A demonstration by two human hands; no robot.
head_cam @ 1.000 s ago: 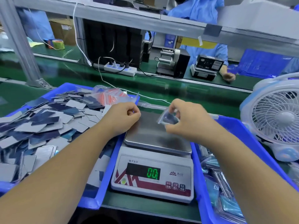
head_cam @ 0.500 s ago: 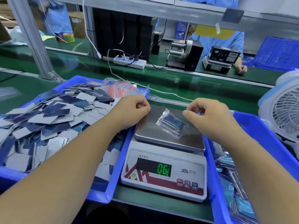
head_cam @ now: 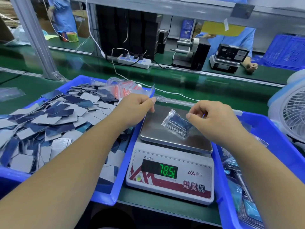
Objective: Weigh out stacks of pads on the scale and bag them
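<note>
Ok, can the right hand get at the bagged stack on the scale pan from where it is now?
Probably yes. The right hand hovers just beside the bagged stack, which lies in the open on the scale pan; nothing sits between them.

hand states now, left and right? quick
Left hand: fingers curled, pinching a clear empty bag.
Right hand: fingers curled just above the bagged pads on the scale; whether it grips them cannot be told.
</note>
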